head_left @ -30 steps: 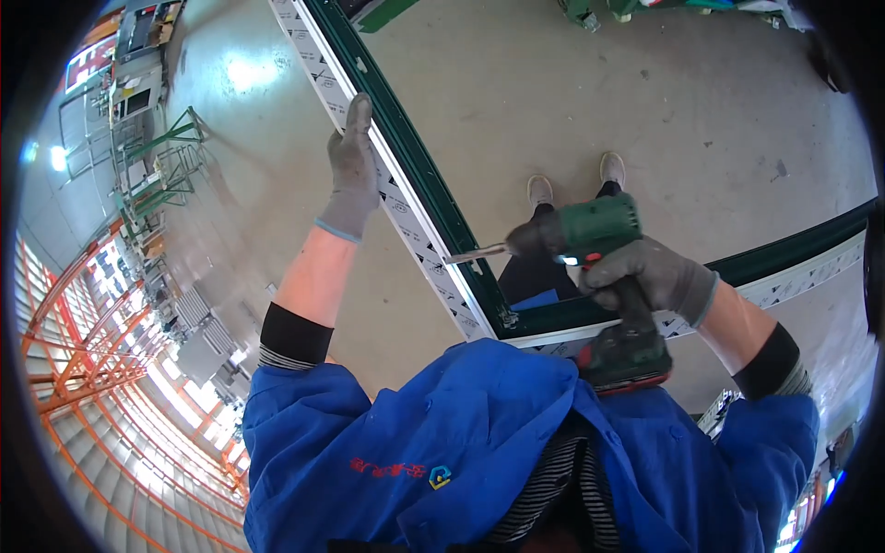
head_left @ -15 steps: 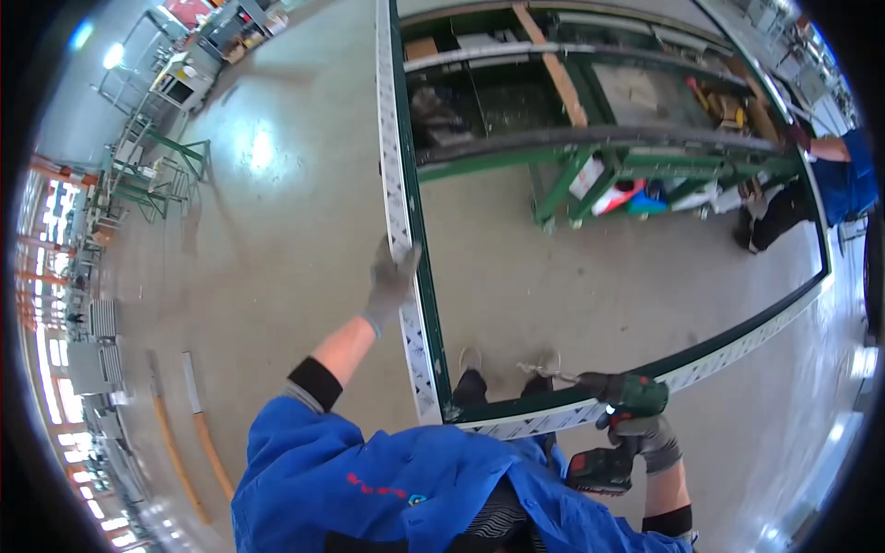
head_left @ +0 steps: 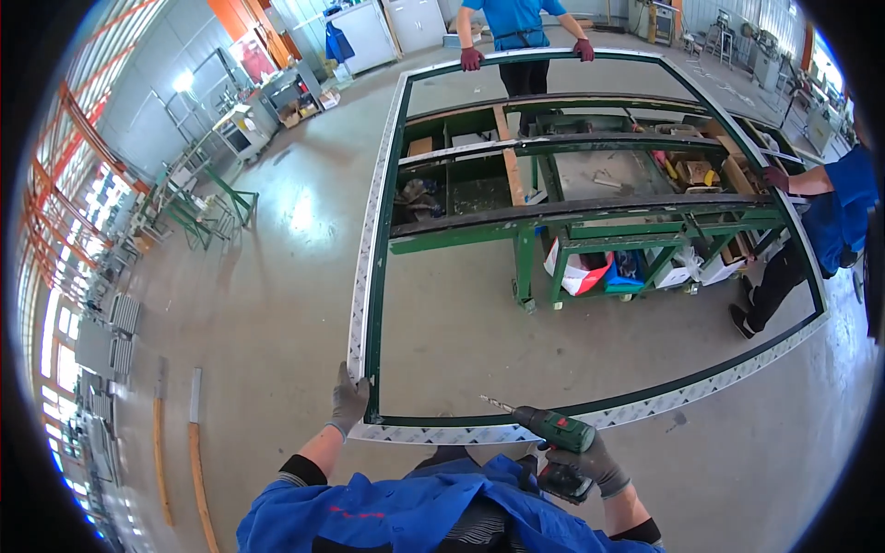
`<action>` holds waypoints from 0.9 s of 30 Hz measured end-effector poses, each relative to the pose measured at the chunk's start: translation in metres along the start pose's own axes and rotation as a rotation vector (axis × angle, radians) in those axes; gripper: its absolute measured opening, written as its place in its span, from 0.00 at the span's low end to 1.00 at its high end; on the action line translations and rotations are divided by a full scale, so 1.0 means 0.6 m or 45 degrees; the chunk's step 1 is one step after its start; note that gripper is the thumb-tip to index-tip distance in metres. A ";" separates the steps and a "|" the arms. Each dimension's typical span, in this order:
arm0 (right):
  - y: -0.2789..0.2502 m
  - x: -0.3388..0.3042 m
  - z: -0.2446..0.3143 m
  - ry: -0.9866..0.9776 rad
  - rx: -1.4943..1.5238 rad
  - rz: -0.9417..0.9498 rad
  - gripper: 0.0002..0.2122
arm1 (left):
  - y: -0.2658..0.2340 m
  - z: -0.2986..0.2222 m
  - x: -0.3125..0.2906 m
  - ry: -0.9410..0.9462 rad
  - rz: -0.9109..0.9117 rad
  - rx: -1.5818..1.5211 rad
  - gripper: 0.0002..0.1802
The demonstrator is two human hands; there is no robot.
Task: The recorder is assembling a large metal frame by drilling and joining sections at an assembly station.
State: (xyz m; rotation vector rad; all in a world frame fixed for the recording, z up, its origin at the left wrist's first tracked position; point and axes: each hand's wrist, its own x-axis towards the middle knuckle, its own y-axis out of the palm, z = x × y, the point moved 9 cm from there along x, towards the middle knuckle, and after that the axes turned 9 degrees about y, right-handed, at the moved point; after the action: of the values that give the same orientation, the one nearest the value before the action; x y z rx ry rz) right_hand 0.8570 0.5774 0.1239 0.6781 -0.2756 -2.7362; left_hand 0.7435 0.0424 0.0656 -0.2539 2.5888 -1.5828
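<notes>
A large rectangular frame (head_left: 361, 276), dark green inside with patterned white film along its outer faces, stretches out in front of me. My left hand (head_left: 349, 403), in a grey glove, is closed on its left bar close to the near left corner. In my right hand (head_left: 601, 464), also gloved, is a green and black cordless drill (head_left: 564, 429) with its battery at the bottom. The drill's long bit (head_left: 498, 404) points left and slightly away, over the near bar. My right fingers are partly hidden behind the grip.
A green workbench (head_left: 461, 235) with compartments of tools and offcuts stands under the frame. One co-worker (head_left: 524, 28) grips the frame's far bar with both gloved hands; another (head_left: 834, 198) holds its right bar. Two wood-handled tools (head_left: 195, 461) lie on the floor at left.
My view has tilted up, bringing the far co-worker into sight. My left hand has moved down the left bar toward the near corner. The drill stays in my right hand.
</notes>
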 end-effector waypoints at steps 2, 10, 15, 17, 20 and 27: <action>-0.034 -0.011 -0.003 -0.075 -0.096 -0.021 0.23 | -0.002 0.011 -0.003 -0.032 -0.041 0.088 0.40; -0.126 0.022 -0.037 -0.137 -0.108 -0.097 0.19 | 0.009 0.011 0.008 -0.238 -0.115 0.344 0.29; -0.101 0.030 0.046 -0.171 -0.024 -0.115 0.15 | 0.013 0.025 0.013 -0.240 -0.157 0.259 0.27; -0.113 0.044 0.017 -0.050 0.129 -0.123 0.16 | 0.019 0.022 0.021 -0.247 -0.151 0.238 0.28; -0.121 0.056 -0.032 0.223 0.294 -0.170 0.22 | 0.017 0.025 0.019 -0.243 -0.134 0.164 0.28; -0.089 0.070 -0.003 0.247 0.232 -0.202 0.26 | 0.014 0.013 0.017 -0.211 -0.164 0.095 0.27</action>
State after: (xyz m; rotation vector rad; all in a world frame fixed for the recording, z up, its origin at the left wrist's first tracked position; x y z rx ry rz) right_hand 0.8094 0.6127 0.0911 1.0494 -0.4471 -2.7886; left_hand 0.7338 0.0373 0.0543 -0.5312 2.4276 -1.6189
